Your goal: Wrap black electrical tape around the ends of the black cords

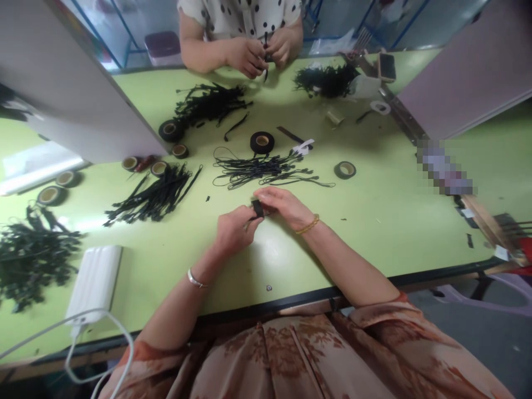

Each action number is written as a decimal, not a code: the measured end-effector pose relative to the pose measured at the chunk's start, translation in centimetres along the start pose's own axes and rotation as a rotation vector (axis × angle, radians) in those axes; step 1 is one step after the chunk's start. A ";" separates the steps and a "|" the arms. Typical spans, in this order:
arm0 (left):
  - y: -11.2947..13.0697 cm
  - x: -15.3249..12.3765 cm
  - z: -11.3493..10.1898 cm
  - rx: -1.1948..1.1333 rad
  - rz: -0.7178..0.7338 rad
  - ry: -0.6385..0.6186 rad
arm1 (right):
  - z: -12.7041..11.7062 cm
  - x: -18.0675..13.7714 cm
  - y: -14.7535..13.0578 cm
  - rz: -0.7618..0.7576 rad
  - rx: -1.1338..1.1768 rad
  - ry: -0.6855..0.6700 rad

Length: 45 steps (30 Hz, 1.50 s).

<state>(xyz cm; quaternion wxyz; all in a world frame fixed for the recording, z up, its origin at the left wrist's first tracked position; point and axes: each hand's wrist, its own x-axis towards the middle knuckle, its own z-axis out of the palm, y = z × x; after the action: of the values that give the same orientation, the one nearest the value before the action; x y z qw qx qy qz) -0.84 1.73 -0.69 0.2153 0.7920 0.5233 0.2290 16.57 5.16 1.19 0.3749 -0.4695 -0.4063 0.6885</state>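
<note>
A patterned sleeve (pixel 374 321) lies nearest, and both forearms reach out from it over the green table (pixel 386 221), converging toward the middle. The left hand (pixel 235 228), with a silver bracelet (pixel 195 279) at the wrist, is curled knuckles up, its fingers pinched narrowly on the lower end of a small black piece (pixel 257 208). The right hand (pixel 282 204), with a gold bracelet (pixel 308 224), comes in from the right with the wrist bent inward. Its fingers are closed over the upper end of the same piece. The piece is held between the two hands, just above the table, near its front edge.

Just beyond the hands lies a loose bundle of black cords (pixel 266 169), with a black tape roll (pixel 261 142) behind it. A second pile of cords (pixel 155 197) lies to the left. A white power bank (pixel 95 282) sits near the left forearm. Across the table, a co-worker's hands (pixel 260 52) work together on something black.
</note>
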 end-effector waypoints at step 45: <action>-0.1 0.2 0.1 -0.370 -0.171 0.096 | -0.4 -0.2 0.3 -0.354 -0.262 -0.077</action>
<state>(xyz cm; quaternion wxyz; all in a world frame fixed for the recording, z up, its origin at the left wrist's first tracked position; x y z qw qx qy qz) -0.77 1.93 -0.82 0.3508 0.6797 0.5474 0.3396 17.01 4.91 0.89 0.4100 -0.4088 -0.5823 0.5707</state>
